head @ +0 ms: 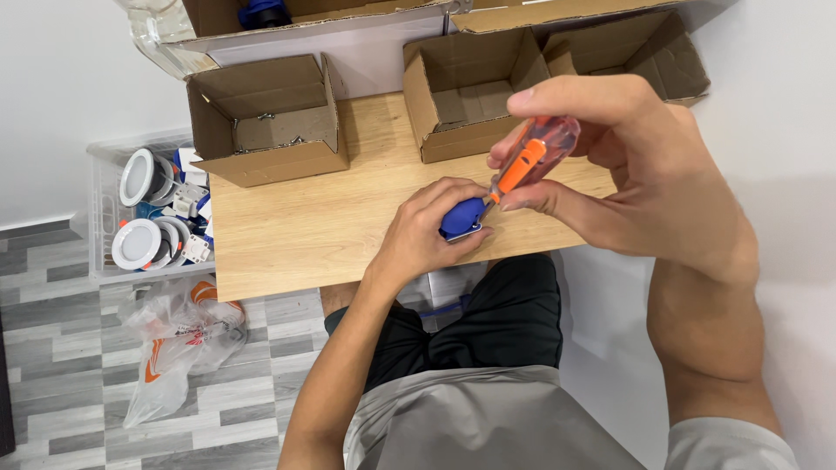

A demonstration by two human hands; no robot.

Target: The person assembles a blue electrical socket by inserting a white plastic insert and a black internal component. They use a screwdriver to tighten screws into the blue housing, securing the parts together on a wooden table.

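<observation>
Nearest the lens: right hand (627, 165), raised above the wooden board (296, 226). A screwdriver (531, 157) with a clear, reddish-orange handle is clamped between its thumb and curled fingers (601, 96), tip angled down-left towards the left hand.

Just below that tip the left hand (427, 231) is pressed onto the board — its fingers are closed over a small blue part (460, 216), which is pinned at the board's near edge. A white piece is seen under the blue part; detail cannot be told. The screwdriver tip meets the part beside the left thumb; the contact point itself is hidden.

Under both forearms, dark shorts and a grey shirt are seen, with grey plank flooring (78, 383) around.

Left of the left-hand fingers, well apart, down on the floor: a crumpled clear plastic bag (174, 339) with orange print. Beyond it, a clear plastic crate (104, 213) filled with round white downlight fittings (138, 244).

Beyond the fingertips, on the board's far side: an open cardboard box (261, 122) on the left, small metal bits in its bottom. A second open box (470, 91) sits just behind the right-hand knuckles, a third (644, 52) further right. Behind them — a larger carton flap (348, 22) with a blue object (264, 12) at the top edge.
</observation>
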